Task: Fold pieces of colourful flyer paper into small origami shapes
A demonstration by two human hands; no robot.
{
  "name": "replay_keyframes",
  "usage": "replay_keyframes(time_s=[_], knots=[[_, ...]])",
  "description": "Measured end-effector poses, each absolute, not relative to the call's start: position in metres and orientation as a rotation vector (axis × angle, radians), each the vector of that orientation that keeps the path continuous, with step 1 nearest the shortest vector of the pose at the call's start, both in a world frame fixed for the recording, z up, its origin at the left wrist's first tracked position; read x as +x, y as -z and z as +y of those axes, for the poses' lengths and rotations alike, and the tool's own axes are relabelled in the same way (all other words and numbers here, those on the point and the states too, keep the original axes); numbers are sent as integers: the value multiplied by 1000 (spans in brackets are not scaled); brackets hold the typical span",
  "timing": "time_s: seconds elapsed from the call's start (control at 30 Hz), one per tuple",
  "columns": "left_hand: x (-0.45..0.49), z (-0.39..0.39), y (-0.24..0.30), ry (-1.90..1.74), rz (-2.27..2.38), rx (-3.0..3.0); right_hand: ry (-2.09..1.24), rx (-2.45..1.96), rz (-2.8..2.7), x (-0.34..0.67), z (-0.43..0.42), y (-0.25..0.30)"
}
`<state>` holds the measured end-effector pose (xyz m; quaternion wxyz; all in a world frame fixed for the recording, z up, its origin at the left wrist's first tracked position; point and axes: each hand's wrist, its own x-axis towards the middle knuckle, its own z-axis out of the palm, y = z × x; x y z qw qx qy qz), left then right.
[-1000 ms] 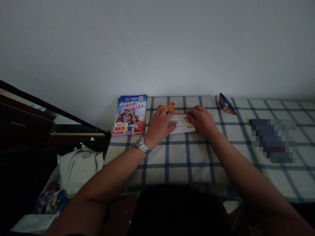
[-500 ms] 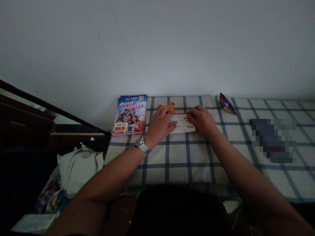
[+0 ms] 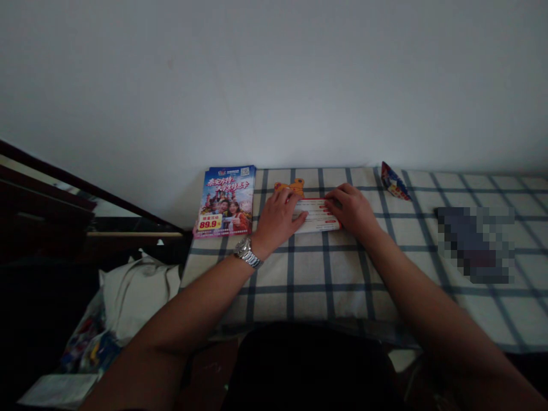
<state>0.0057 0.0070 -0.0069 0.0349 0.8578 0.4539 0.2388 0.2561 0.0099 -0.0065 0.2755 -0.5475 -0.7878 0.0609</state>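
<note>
A white folded leaflet with red print [image 3: 317, 216] lies on the checked tablecloth [image 3: 325, 268] near the wall. My left hand [image 3: 277, 220], with a metal watch on its wrist, presses on the leaflet's left part, fingers stretched flat. On the leaflet's right end rests my right hand [image 3: 351, 209], fingers lying curved over the paper. An orange part of the leaflet [image 3: 291, 185] shows just beyond my left fingers.
A stack of colourful flyers [image 3: 225, 200] lies at the table's left edge. A small folded paper shape [image 3: 394, 181] stands by the wall at right. A blurred dark object [image 3: 476, 242] lies further right. Cloth and bags [image 3: 128, 291] sit low at left.
</note>
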Motion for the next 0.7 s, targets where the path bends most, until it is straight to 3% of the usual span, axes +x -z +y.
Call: replay_keyframes(time_s=[0.7], knots=[[8,7,6,-727,1416,2640,-175,-1437,-2101,251,4,0]])
